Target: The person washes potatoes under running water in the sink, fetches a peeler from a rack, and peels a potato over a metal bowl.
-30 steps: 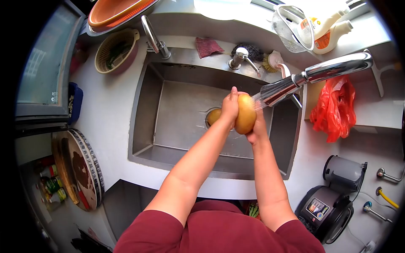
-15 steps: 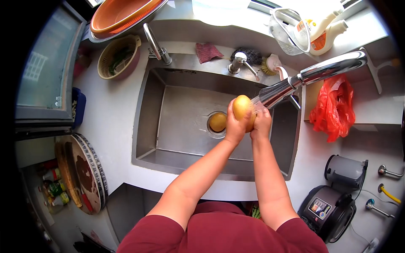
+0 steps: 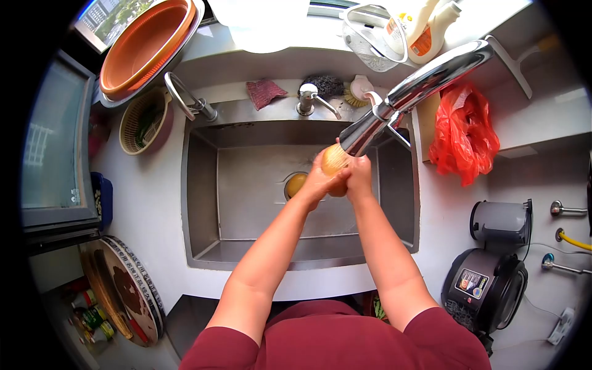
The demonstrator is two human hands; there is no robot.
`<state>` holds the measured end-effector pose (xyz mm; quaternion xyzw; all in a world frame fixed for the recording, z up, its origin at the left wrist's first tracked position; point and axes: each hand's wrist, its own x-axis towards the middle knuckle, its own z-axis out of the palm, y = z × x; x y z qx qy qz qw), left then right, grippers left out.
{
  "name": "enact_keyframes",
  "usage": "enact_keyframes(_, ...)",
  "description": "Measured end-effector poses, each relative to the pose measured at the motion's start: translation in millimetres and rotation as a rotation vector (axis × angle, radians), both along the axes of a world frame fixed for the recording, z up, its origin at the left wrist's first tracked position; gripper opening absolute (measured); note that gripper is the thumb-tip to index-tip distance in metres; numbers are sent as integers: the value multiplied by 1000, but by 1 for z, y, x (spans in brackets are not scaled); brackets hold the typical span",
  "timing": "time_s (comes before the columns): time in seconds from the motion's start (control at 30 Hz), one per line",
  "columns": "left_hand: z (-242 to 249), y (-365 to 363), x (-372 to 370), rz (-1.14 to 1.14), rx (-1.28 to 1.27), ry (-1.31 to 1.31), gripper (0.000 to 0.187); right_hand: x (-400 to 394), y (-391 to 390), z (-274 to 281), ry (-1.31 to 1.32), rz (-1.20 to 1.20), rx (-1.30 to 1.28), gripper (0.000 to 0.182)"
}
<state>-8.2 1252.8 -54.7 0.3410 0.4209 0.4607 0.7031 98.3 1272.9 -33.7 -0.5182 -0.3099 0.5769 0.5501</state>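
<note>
Under the running faucet [image 3: 410, 92], a yellow potato [image 3: 335, 158] is gripped in my left hand [image 3: 316, 184], its fingers closed around the side. My right hand [image 3: 359, 177] presses in from the right, curled around a second potato [image 3: 338, 189] that shows partly below the first. Water sprays over the upper potato and my fingers. One more potato [image 3: 296, 184] lies at the drain of the steel sink [image 3: 246, 213], left of my hands.
A soap dispenser [image 3: 308, 98], a red cloth [image 3: 265, 92] and a scrubbing brush [image 3: 357, 91] line the sink's back edge. A colander [image 3: 131, 126] stands left. At right are a red plastic bag [image 3: 464, 135] and a dark cooker [image 3: 484, 283].
The camera view has shifted. Both hands have turned the potatoes slightly, and the upper one now sits closer beneath the faucet head. The drain potato stays in place.
</note>
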Motion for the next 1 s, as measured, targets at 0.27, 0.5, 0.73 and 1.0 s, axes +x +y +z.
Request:
enact_keyframes(0.27, 17, -1, -53, -44, -303, -316, 60, 77, 1, 26, -499, -1, 185, 22)
enact_keyframes(0.5, 3, -28, -129, 271, -444, -80, 65, 147, 34, 22, -632, -136, 249, 27)
enact_keyframes(0.73, 5, -86, -182, 356, -362, 220, 66, 38, -17, -105, -1117, 520, 94, 53)
enact_keyframes(1.0, 8, -136, -188, 363, -141, 483, 77, -76, 8, -142, -1550, 1069, -216, 82)
